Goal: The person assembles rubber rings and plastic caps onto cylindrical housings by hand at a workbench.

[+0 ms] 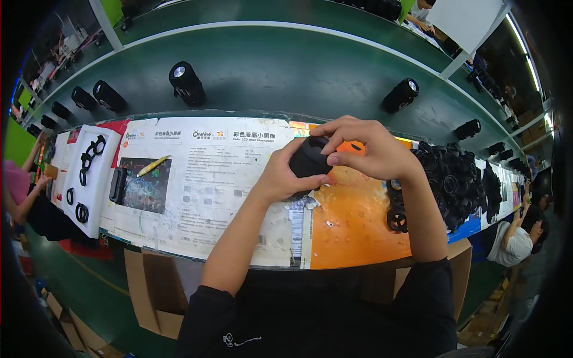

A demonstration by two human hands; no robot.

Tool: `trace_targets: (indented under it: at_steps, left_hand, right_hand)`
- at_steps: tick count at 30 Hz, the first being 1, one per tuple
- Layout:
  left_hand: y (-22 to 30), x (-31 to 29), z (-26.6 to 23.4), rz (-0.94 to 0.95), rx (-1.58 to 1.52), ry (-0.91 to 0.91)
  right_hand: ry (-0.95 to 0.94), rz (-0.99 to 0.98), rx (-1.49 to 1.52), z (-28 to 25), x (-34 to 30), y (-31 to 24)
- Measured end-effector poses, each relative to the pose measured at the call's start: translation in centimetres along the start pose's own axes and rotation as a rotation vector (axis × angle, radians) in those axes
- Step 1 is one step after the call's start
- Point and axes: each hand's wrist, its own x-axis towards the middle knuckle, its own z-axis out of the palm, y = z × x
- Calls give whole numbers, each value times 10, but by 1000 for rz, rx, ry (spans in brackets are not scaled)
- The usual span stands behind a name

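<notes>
In front of me, above the middle of the table, I hold a black cylinder [307,160] whose round end faces up. It resembles the black cylindrical speakers behind the table. My left hand [285,177] is wrapped round its side, the thumb lying across the near face. From the right, my right hand [371,148] reaches over the top and closes its fingers and thumb on the upper rim. Whether a separate ring sits at that rim cannot be made out. A heap of black plastic rings [447,185] lies to the right of my right forearm.
Black cylindrical speakers [187,85] stand along the green conveyor [286,71] beyond the table. At left are a white foam tray [106,173] with several black rings, a dark oblong part [118,185] and a yellow pen [153,166]. Other people work at both sides. Cardboard boxes [143,292] stand below.
</notes>
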Motion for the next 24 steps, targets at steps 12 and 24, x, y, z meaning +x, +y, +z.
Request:
trace_targets:
  at_steps: [12,24]
  left_hand:
    - [-12,0,-3,-30,-108,-26]
    - [-8,6,1,24,-78,-59]
  right_hand:
    - [26,6,-169,7,-3,-18]
    - [-70,-144,-348,1,-5,-16]
